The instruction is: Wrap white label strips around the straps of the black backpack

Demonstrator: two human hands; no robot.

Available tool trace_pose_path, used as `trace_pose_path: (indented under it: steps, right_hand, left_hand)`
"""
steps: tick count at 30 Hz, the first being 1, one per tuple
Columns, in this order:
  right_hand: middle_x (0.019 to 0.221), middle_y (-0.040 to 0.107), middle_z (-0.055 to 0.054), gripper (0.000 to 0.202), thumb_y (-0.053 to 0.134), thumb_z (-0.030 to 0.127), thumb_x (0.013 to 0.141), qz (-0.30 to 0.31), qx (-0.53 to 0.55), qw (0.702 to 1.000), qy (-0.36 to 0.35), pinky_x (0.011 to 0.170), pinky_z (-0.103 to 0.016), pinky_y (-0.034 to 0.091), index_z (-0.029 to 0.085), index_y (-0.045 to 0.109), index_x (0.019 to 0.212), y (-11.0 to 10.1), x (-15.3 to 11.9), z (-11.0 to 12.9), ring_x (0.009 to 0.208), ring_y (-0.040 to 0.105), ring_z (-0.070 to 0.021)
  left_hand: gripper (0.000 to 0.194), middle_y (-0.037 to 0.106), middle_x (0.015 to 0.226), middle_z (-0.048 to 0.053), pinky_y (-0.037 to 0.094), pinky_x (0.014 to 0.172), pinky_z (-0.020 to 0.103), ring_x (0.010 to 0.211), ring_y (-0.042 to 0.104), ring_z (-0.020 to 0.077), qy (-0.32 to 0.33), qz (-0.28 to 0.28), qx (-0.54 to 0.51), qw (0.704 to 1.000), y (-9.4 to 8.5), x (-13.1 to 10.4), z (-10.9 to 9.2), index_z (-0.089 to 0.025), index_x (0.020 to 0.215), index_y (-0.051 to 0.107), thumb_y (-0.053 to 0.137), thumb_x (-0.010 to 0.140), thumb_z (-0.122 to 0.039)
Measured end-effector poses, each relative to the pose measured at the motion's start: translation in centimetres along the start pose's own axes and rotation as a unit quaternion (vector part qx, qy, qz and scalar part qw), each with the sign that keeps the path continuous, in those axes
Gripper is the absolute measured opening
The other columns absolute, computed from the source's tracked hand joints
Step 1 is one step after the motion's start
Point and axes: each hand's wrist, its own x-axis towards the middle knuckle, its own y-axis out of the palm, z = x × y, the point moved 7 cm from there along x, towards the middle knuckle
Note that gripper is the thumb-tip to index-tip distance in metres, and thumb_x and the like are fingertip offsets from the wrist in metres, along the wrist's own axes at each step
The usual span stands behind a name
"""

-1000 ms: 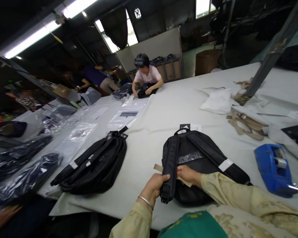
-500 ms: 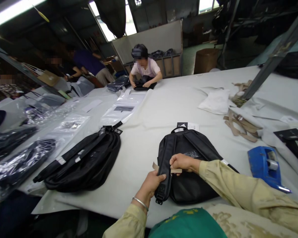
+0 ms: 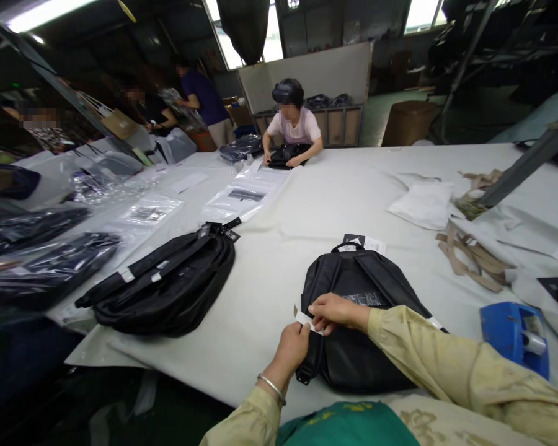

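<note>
Bag factory packing floor, or similar workshop. One very large work table (image 3: 307,204) covered in pale cloth, shared by several workers. Finished black backpacks (image 3: 167,285) lie on it, some with white paper bands on the straps. Along the left, clear plastic bags (image 3: 149,214), flat and printed, and bagged dark goods (image 3: 46,266). A blue tape dispenser (image 3: 516,337) and a pile of tan strips (image 3: 474,260) sit at right. A person in a pink top (image 3: 294,127) works on another dark bag at the far edge; others stand behind. Fluorescent tube lights (image 3: 46,12), high windows, dim industrial interior, bins along the back partition (image 3: 335,124).
</note>
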Motion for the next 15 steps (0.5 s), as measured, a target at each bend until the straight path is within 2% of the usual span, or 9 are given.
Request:
trace_pose_path:
  steps: [2, 3, 4, 6, 8, 9, 10, 12, 15]
  right_hand:
    - [0.098, 0.071, -0.014, 0.028, 0.057, 0.02, 0.085, -0.034, -0.144, 0.984, -0.095, 0.076, -0.034, 0.058, 0.01, 0.059, 0.111, -0.7, -0.5, 2.2, 0.087, 0.069, -0.021]
    - [0.109, 0.068, -0.015, 0.038, 0.062, 0.016, 0.081, -0.058, -0.232, 0.955, -0.175, 0.086, -0.037, 0.054, 0.011, 0.057, 0.118, -0.9, -1.0, 3.9, 0.1, 0.066, -0.0233]
    - [0.121, 0.063, -0.017, 0.049, 0.065, 0.013, 0.077, -0.072, -0.318, 0.908, -0.263, 0.094, -0.04, 0.05, 0.012, 0.055, 0.124, -0.6, -1.6, 5.7, 0.113, 0.06, -0.0261]
    - [0.136, 0.053, -0.017, 0.054, 0.066, 0.014, 0.076, -0.053, -0.459, 0.786, -0.41, 0.099, -0.044, 0.042, 0.017, 0.054, 0.129, 1.2, -2.9, 8.2, 0.129, 0.046, -0.03]
    - [0.123, 0.061, -0.016, 0.034, 0.062, 0.017, 0.081, 0.001, -0.556, 0.693, -0.46, 0.092, -0.045, 0.043, 0.016, 0.062, 0.115, 3.0, -2.8, 8.8, 0.121, 0.05, -0.0308]
    - [0.109, 0.066, -0.014, 0.021, 0.06, 0.018, 0.083, 0.023, -0.591, 0.668, -0.452, 0.086, -0.043, 0.044, 0.016, 0.066, 0.103, 3.6, -2.2, 8.6, 0.11, 0.056, -0.0295]
    - [0.094, 0.068, -0.012, 0.013, 0.058, 0.018, 0.084, 0.038, -0.617, 0.655, -0.435, 0.08, -0.04, 0.044, 0.015, 0.068, 0.091, 3.9, -1.5, 8.2, 0.097, 0.06, -0.0271]
    - [0.078, 0.065, -0.008, 0.01, 0.058, 0.017, 0.083, 0.055, -0.64, 0.649, -0.406, 0.07, -0.035, 0.043, 0.015, 0.067, 0.077, 4.2, -0.1, 7.1, 0.078, 0.059, -0.0222]
    - [0.078, 0.063, -0.006, 0.011, 0.058, 0.017, 0.084, 0.047, -0.616, 0.656, -0.434, 0.066, -0.031, 0.04, 0.015, 0.065, 0.076, 4.0, 0.5, 5.3, 0.074, 0.056, -0.0188]
  left_hand:
    - [0.029, 0.064, 0.063, 0.007, 0.033, 0.066, 0.028, 0.067, 0.055, 0.0189, -0.003, 0.009, 0.002, 1.0, 0.3, 0.2, 0.0, -0.014, 0.062, 0.065, 0.056, 0.085, -0.03]
    - [0.029, 0.065, 0.065, 0.008, 0.033, 0.065, 0.028, 0.068, 0.056, 0.0188, -0.005, 0.015, 0.012, 1.0, 0.3, 0.2, -0.1, -0.014, 0.063, 0.065, 0.056, 0.085, -0.03]
    - [0.03, 0.066, 0.066, 0.008, 0.033, 0.065, 0.028, 0.068, 0.057, 0.0186, -0.008, 0.02, 0.028, 0.999, 0.3, 0.2, -0.2, -0.014, 0.064, 0.066, 0.054, 0.086, -0.03]
    - [0.031, 0.068, 0.068, 0.009, 0.033, 0.063, 0.029, 0.067, 0.057, 0.018, -0.009, 0.031, 0.064, 0.997, 0.3, 0.1, -0.6, -0.013, 0.066, 0.067, 0.05, 0.088, -0.029]
    - [0.031, 0.069, 0.07, 0.009, 0.032, 0.062, 0.029, 0.066, 0.058, 0.0174, -0.005, 0.034, 0.085, 0.996, 0.2, 0.0, -1.0, -0.013, 0.068, 0.068, 0.048, 0.088, -0.028]
    - [0.031, 0.069, 0.07, 0.01, 0.032, 0.061, 0.029, 0.066, 0.058, 0.0172, -0.002, 0.032, 0.088, 0.996, 0.2, -0.1, -1.1, -0.014, 0.069, 0.068, 0.047, 0.087, -0.028]
    - [0.031, 0.068, 0.069, 0.009, 0.031, 0.06, 0.029, 0.064, 0.057, 0.017, 0.001, 0.029, 0.088, 0.996, 0.1, -0.1, -1.1, -0.014, 0.068, 0.068, 0.047, 0.087, -0.028]
    - [0.032, 0.065, 0.063, 0.008, 0.029, 0.058, 0.03, 0.061, 0.053, 0.0163, 0.005, 0.017, 0.082, 0.996, 0.1, 0.0, -0.8, -0.014, 0.063, 0.065, 0.047, 0.086, -0.029]
    - [0.034, 0.056, 0.055, 0.003, 0.027, 0.056, 0.029, 0.057, 0.047, 0.0143, 0.006, 0.018, 0.049, 0.999, 0.4, 0.4, 0.0, -0.016, 0.055, 0.059, 0.048, 0.084, -0.031]
